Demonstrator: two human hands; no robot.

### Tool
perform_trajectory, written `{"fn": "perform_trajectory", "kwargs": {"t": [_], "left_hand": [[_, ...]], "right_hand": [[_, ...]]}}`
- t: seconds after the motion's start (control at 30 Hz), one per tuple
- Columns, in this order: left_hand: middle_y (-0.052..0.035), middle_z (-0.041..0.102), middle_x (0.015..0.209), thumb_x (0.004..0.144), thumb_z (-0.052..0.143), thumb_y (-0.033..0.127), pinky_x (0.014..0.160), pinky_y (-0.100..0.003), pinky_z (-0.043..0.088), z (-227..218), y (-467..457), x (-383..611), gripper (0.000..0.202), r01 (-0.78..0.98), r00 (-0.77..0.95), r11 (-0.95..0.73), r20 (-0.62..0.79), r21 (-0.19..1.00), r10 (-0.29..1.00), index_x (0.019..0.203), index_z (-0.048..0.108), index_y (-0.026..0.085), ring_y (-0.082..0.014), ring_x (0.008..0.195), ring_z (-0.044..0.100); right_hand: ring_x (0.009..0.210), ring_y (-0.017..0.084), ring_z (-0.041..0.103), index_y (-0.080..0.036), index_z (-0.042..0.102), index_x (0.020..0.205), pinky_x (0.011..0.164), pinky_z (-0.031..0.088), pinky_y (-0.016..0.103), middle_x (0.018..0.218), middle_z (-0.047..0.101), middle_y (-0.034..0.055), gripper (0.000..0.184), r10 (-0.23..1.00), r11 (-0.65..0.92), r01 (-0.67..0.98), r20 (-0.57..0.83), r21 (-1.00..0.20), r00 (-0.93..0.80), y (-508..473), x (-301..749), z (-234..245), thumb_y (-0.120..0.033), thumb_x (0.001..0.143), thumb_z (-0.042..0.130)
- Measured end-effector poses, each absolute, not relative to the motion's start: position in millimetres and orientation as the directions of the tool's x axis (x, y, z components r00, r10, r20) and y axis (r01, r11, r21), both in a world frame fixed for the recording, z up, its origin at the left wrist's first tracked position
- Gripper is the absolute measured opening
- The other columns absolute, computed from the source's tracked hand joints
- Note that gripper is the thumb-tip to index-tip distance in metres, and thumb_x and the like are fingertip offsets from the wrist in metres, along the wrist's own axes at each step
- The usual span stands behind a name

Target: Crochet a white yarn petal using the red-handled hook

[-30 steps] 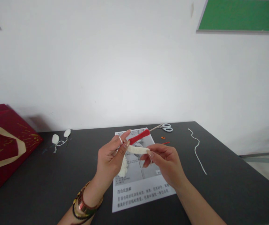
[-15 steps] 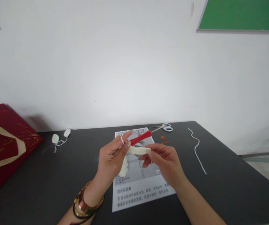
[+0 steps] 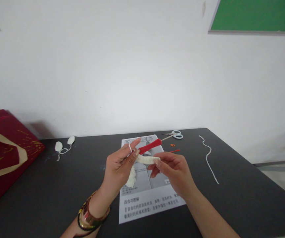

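My left hand is closed, pinching one end of a cream crocheted strip together with a red-handled crochet hook. The hook's metal shaft points up and to the right. A white band, yarn or a ring, circles one finger of that hand. My right hand pinches the strip's other end between thumb and fingers. Below my left hand hangs a cream crocheted piece, partly hidden by the hand. Under both hands lies a printed sheet with pictures and Chinese text.
Light-handled scissors, an orange stitch marker and a thin orange-red stick lie behind my right hand. A white yarn length is at right. Two white crocheted pieces and a red gift bag are at left.
Almost nothing differs. The crochet hook and strip have shifted very slightly in my hands; both hands keep their hold.
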State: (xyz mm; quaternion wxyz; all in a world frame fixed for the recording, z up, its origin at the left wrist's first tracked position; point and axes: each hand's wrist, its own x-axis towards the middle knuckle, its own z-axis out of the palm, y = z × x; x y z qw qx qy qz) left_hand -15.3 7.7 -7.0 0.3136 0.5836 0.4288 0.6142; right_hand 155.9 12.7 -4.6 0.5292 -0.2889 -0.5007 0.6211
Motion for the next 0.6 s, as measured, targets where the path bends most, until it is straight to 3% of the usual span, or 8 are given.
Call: {"fn": "perform_trajectory", "kwargs": {"t": [0.33, 0.47, 0.6], "left_hand": [[-0.002, 0.073, 0.095, 0.079, 0.066, 0.026, 0.073, -0.022, 0.047, -11.2, 10.2, -13.2, 0.035, -0.055, -0.141, -0.323, 0.313, 0.945, 0.939, 0.113, 0.067, 0.025, -0.0132, 0.079, 0.061], [-0.0014, 0.074, 0.092, 0.078, 0.067, 0.026, 0.069, -0.02, 0.047, -10.9, 11.2, -11.2, 0.034, -0.18, -0.124, -0.268, 0.248, 0.947, 0.961, 0.113, 0.067, 0.025, -0.0119, 0.076, 0.062], [-0.0008, 0.074, 0.092, 0.079, 0.066, 0.025, 0.07, -0.02, 0.046, -10.6, 10.1, -10.8, 0.034, -0.196, -0.119, -0.264, 0.244, 0.944, 0.962, 0.113, 0.067, 0.025, -0.0113, 0.076, 0.061]], "right_hand": [[0.048, 0.012, 0.064, -0.015, 0.071, 0.077, 0.051, 0.053, 0.024, 0.064, 0.073, 0.0043, 0.011, 0.932, 0.076, -0.408, 0.21, -0.91, -0.294, 14.5, 157.8, -8.7, -0.026, 0.076, 0.07], [0.051, 0.012, 0.065, -0.015, 0.072, 0.079, 0.053, 0.053, 0.023, 0.067, 0.073, 0.0041, 0.009, 0.915, 0.077, -0.441, 0.239, -0.894, -0.324, 14.3, 159.2, -10.3, -0.023, 0.078, 0.068], [0.052, 0.012, 0.066, -0.015, 0.072, 0.082, 0.054, 0.053, 0.023, 0.069, 0.074, 0.0046, 0.01, 0.906, 0.068, -0.456, 0.246, -0.887, -0.345, 12.7, 159.9, -10.0, -0.022, 0.08, 0.066]]}}
